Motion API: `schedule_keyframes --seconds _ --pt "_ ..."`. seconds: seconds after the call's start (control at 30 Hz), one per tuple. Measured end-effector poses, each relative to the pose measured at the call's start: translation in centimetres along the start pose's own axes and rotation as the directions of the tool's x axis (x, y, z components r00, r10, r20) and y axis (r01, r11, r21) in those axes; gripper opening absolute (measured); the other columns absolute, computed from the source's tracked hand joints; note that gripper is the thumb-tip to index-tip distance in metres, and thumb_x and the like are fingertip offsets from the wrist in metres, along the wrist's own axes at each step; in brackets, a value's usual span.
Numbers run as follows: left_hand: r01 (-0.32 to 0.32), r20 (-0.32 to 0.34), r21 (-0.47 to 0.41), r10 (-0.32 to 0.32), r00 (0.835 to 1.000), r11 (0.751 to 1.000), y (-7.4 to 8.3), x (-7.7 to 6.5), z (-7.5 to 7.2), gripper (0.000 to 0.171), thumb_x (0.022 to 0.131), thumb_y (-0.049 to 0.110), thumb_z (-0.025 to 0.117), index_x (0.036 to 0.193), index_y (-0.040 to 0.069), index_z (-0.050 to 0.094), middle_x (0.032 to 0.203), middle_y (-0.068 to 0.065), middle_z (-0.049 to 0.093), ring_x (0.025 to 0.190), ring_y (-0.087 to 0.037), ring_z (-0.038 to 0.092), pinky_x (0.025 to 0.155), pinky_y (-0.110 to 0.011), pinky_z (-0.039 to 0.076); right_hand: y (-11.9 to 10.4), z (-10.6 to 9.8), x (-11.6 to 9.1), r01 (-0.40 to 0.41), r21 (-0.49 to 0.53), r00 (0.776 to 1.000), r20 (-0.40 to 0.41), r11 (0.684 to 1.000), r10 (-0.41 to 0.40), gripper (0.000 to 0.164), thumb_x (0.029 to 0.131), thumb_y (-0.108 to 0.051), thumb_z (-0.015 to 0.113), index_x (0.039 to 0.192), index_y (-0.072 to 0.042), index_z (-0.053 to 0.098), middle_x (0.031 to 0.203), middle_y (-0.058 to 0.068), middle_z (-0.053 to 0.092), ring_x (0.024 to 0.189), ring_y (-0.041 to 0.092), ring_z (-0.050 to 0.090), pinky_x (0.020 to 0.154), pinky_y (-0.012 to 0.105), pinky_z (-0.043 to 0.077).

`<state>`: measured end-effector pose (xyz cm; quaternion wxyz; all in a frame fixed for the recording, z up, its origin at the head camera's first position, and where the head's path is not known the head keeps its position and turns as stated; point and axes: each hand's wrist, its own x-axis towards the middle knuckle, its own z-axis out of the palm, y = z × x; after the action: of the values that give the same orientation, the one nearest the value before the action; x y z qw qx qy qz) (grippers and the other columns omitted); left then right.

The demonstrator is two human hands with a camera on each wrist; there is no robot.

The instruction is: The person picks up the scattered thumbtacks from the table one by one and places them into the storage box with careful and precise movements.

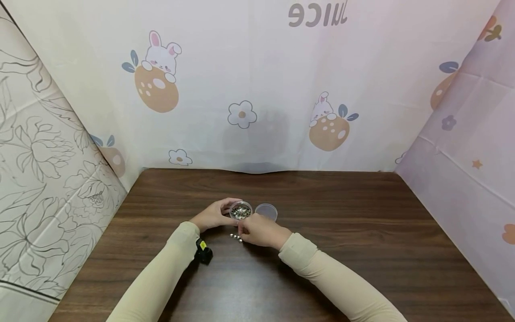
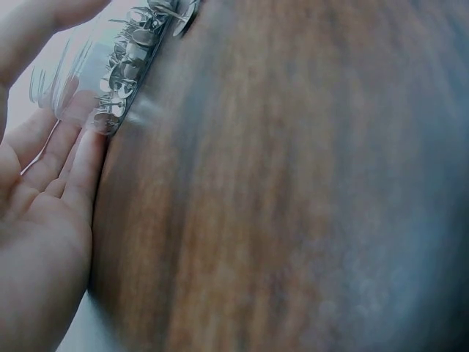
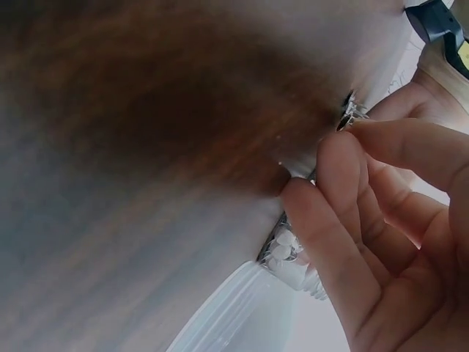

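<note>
A clear round plastic jar [image 1: 241, 203] with several silver thumbtacks [image 2: 132, 59] in it stands on the table. My left hand [image 1: 214, 215] holds it from the left, thumb and fingers around its wall. Just in front of the jar, a few loose thumbtacks [image 1: 235, 237] lie on the wood. My right hand [image 1: 262, 230] is over the table beside them, thumb and index fingertip pinched together at a thumbtack [image 3: 342, 123] in the right wrist view. From the head view, that pinch is partly hidden by the fingers.
Right of the jar lies a clear round lid [image 1: 266, 209], partly behind the right hand. A black wrist device [image 1: 204, 252] is strapped at the left sleeve. The brown wooden table [image 1: 342, 268] meets patterned cloth [image 1: 273, 134] at the back and sides.
</note>
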<state>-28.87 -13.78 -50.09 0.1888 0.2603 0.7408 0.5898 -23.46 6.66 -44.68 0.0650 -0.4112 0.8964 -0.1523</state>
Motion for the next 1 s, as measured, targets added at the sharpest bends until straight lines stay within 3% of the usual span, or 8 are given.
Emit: schedule_keyframes --seconds 0.23,0.47,0.57,0.73,0.83,1.0 --pt "-0.002 -0.012 0.008 0.003 1.0 1.0 0.0 -0.1 0.1 0.068 0.077 0.011 0.076 0.137 0.015 0.044 0.135 -0.011 0.049 0.122 -0.02 0.045 0.103 -0.051 0.036 0.3 -0.2 0.0 0.003 0.023 1.0 -0.011 1.0 -0.003 0.01 0.088 -0.015 0.061 0.08 -0.016 0.065 0.068 -0.01 0.056 0.056 -0.001 0.046 0.054 0.017 0.043" --pt "0.027 -0.012 0.031 -0.026 1.0 0.999 0.2 -0.2 0.1 0.072 0.079 0.012 0.075 0.141 0.011 0.039 0.139 -0.012 0.044 0.125 -0.023 0.04 0.104 -0.053 0.034 0.8 -1.1 0.0 0.028 0.07 0.995 -0.096 0.997 -0.022 0.007 0.09 -0.016 0.06 0.084 -0.014 0.065 0.068 -0.009 0.059 0.052 -0.001 0.045 0.049 0.018 0.041" --pt "0.038 -0.007 0.017 -0.038 0.999 0.999 0.2 -0.1 0.1 0.074 0.078 0.012 0.075 0.142 0.01 0.037 0.138 -0.013 0.045 0.124 -0.024 0.042 0.1 -0.051 0.039 0.9 -1.6 0.1 -0.006 0.07 0.991 -0.132 0.998 0.016 0.008 0.09 -0.019 0.059 0.084 -0.017 0.062 0.065 -0.01 0.058 0.048 0.0 0.043 0.045 0.018 0.039" --pt "0.061 -0.033 0.026 -0.06 0.998 0.998 0.4 -0.1 0.2 0.072 0.075 0.018 0.079 0.138 0.017 0.044 0.133 -0.005 0.05 0.117 -0.017 0.048 0.093 -0.04 0.047 1.4 -2.0 0.4 -0.082 0.076 0.979 -0.183 0.994 0.094 0.007 0.09 -0.019 0.057 0.085 -0.019 0.061 0.066 -0.01 0.057 0.051 0.002 0.046 0.047 0.02 0.042" --pt "0.079 -0.035 0.034 -0.078 0.996 0.996 1.5 -0.4 0.4 0.07 0.075 0.018 0.079 0.137 0.017 0.045 0.136 -0.005 0.048 0.119 -0.017 0.047 0.096 -0.042 0.045 1.6 -1.9 0.6 -0.104 0.085 0.971 -0.207 0.991 0.12 0.007 0.09 -0.018 0.057 0.086 -0.018 0.062 0.069 -0.01 0.059 0.054 0.002 0.049 0.051 0.021 0.045" --pt "0.1 -0.033 0.042 -0.098 0.995 0.994 1.2 -0.2 0.3 0.071 0.076 0.015 0.078 0.138 0.014 0.043 0.141 -0.01 0.043 0.124 -0.023 0.042 0.102 -0.05 0.037 2.0 -1.7 0.9 -0.129 0.102 0.962 -0.228 0.986 0.149 0.006 0.09 -0.018 0.057 0.086 -0.017 0.063 0.07 -0.009 0.06 0.057 0.002 0.051 0.053 0.022 0.047"
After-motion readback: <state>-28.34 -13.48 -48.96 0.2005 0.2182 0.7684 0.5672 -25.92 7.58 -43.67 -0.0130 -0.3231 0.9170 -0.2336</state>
